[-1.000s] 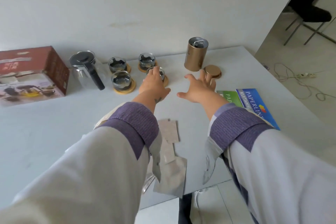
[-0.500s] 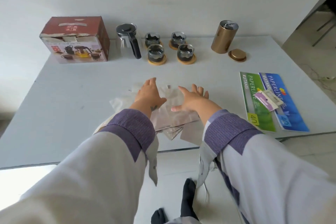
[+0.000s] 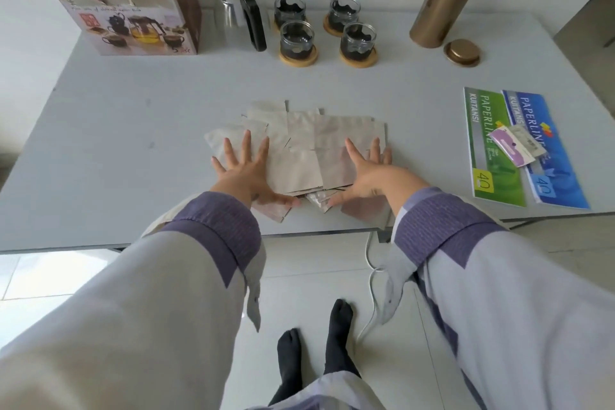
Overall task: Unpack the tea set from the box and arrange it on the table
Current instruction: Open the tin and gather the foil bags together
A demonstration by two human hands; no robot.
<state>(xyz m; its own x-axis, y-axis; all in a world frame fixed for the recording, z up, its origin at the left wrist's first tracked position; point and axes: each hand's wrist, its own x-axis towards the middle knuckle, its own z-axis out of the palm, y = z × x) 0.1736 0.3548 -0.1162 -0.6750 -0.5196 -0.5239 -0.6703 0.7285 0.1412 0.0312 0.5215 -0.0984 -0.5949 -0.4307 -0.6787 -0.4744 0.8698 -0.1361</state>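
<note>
Both hands lie flat with fingers spread on a loose pile of pale beige paper packets (image 3: 299, 143) near the front edge of the light grey table (image 3: 116, 130): the left hand (image 3: 244, 173) presses the pile's left side, the right hand (image 3: 369, 176) its right side, and the two stand apart with packets between them; neither curls round anything. A few crumpled silvery pieces stick out from under the pile between the thumbs. At the far left of the table stands the red-brown cardboard box (image 3: 129, 3) with a printed picture of a tea set on its front and a torn top edge. Just to its right stands the clear glass teapot (image 3: 238, 7) with a black lid and black handle. Beside that, four small glass cups (image 3: 324, 27) with dark contents sit in two rows, each on a round wooden coaster. Farther right a tall gold metal canister (image 3: 439, 10) stands upright and open, with its round gold lid (image 3: 462, 52) lying on the table just in front of it. On the right side of the table lie a green receipt book (image 3: 489, 156) and a blue receipt book (image 3: 549, 176) side by side, with small sachets (image 3: 517, 145) lying across both. Below the table edge, a white cable (image 3: 371, 273) trails over the tiled floor beside the person's feet in black socks (image 3: 312, 343).
</note>
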